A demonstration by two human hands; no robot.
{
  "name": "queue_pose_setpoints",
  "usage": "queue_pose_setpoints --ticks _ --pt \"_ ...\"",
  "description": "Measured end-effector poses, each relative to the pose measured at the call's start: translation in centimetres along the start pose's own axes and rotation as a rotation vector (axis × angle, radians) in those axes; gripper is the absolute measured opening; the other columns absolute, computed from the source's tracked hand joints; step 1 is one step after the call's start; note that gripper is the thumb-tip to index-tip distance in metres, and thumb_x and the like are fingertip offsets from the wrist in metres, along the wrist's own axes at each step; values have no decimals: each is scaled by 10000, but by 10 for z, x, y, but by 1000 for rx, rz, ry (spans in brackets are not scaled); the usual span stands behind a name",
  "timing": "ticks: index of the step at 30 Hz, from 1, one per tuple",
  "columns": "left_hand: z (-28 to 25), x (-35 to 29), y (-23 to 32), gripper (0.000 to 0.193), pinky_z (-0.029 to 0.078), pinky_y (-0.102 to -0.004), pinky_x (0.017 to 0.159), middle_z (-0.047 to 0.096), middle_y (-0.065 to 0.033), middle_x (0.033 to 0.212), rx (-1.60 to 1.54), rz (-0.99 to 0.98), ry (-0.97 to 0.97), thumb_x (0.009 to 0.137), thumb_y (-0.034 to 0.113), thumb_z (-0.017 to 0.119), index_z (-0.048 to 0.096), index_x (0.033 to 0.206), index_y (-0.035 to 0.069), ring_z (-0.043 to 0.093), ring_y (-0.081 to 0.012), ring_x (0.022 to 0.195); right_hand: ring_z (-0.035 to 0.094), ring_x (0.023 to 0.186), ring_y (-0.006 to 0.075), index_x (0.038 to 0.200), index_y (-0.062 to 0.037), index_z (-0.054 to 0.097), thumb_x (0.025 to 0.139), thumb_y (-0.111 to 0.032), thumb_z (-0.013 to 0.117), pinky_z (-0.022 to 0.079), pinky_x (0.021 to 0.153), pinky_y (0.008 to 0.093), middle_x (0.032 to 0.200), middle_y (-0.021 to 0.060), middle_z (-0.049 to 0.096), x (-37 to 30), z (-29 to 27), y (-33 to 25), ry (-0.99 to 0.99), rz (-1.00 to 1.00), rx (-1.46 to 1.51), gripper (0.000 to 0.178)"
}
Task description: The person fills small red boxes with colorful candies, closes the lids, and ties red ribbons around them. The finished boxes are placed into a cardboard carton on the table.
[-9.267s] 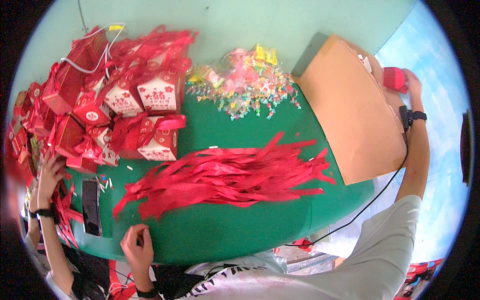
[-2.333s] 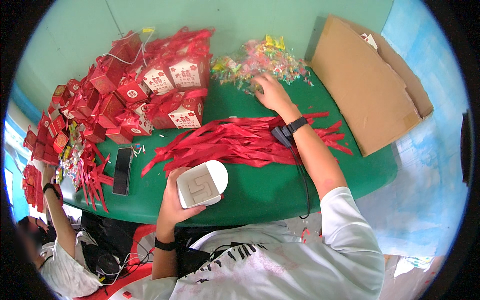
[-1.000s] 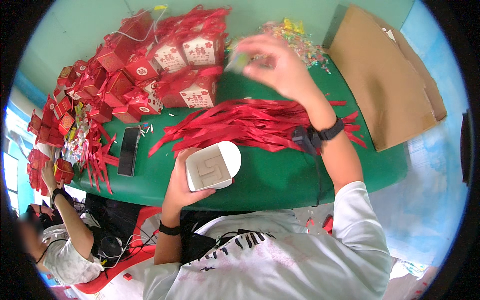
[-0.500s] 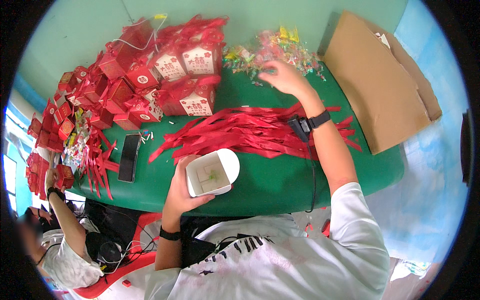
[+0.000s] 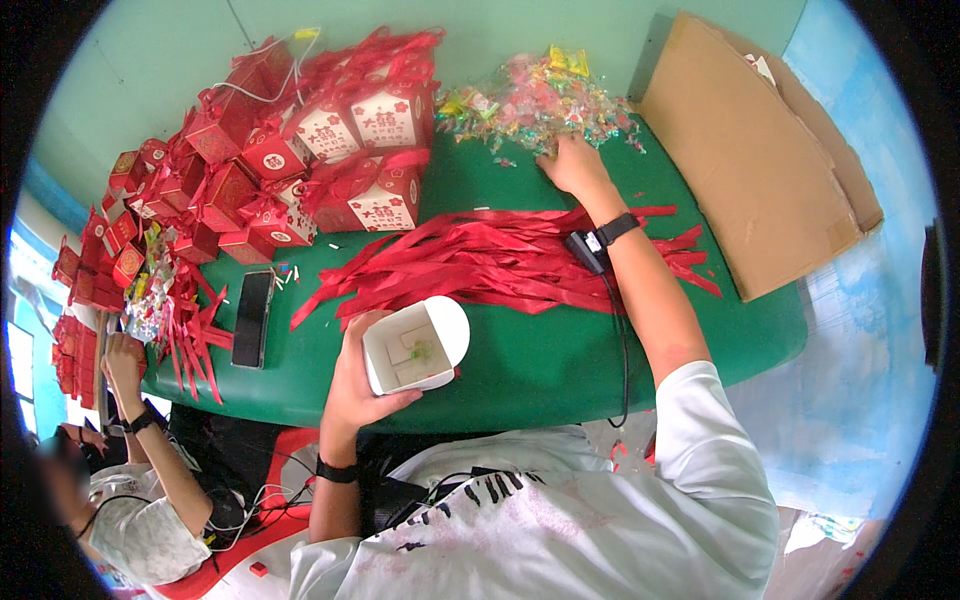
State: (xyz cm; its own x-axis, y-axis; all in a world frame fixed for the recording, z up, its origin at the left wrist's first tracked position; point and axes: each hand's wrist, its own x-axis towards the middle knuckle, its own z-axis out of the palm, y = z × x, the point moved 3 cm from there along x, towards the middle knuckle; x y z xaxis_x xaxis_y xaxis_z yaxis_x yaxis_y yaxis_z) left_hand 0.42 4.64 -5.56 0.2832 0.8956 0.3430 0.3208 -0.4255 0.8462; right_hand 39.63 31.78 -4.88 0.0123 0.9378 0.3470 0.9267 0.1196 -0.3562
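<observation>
My left hand (image 5: 352,378) is wrapped round a small white paper box (image 5: 383,375) with a rounded flap, its mouth facing up. Inside lies a green wrapped candy (image 5: 421,350) on the bottom. Far ahead, my right hand (image 5: 578,172) is at the near edge of a pile of wrapped candies (image 5: 530,90). Its fingers curl down among the wrappers, and what they pinch, if anything, is hidden. Under the right wrist runs a bundle of red ribbons (image 5: 460,265) spread across the green table (image 5: 520,370).
Stacked red and white gift boxes (image 5: 385,120) fill the back left. A phone (image 5: 252,320) lies left of the ribbons. An open cardboard carton (image 5: 750,160) stands at the right. A cable (image 5: 622,360) hangs from my right wrist. Another person's hand (image 5: 122,360) works at the far left.
My right hand has reached down onto the candy pile's near edge, its fingers curling in. The left hand with the box has barely shifted. The other person's hands moved at the left.
</observation>
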Motion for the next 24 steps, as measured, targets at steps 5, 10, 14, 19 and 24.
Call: queue_pose_setpoints --ticks 5,10,14,19,24 --pt "-1 0 -9 1084 449 -479 1114 579 -219 1372 28 24 -8 607 332 971 438 1487 -6 597 -383 1273 699 1103 435 1168 -51 753 900 -263 767 572 940 509 1172 246 726 13 18 32 54 -13 29 342" --pt "-1 -6 -12 1095 444 -483 1114 578 -220 1383 25 1 8 618 390 964 431 1487 -7 593 -395 1274 743 956 304 1165 -54 753 924 -222 758 593 833 399 1092 169 755 23 16 39 -42 46 243 294" --pt "0 1 -6 1094 437 -480 1119 577 -219 1386 48 11 -11 627 428 958 436 1482 -9 588 -398 1277 645 755 124 1273 -24 682 1019 -114 660 562 678 266 1061 38 718 27 26 82 -160 445 1376 270" --pt "-1 -2 -9 1083 432 -473 1121 575 -219 1383 28 -1 -3 629 424 956 440 1476 -11 585 -393 1279 658 854 210 1226 -23 640 1037 -194 601 593 707 294 1113 118 702 34 14 98 -62 584 1990 258" --pt "0 -1 -11 1086 434 -468 1120 571 -216 1380 -4 -25 2 623 413 957 439 1477 -12 586 -383 1277 658 949 261 1315 55 624 1045 -315 617 591 694 279 1214 178 669 25 6 79 -36 606 2152 457"
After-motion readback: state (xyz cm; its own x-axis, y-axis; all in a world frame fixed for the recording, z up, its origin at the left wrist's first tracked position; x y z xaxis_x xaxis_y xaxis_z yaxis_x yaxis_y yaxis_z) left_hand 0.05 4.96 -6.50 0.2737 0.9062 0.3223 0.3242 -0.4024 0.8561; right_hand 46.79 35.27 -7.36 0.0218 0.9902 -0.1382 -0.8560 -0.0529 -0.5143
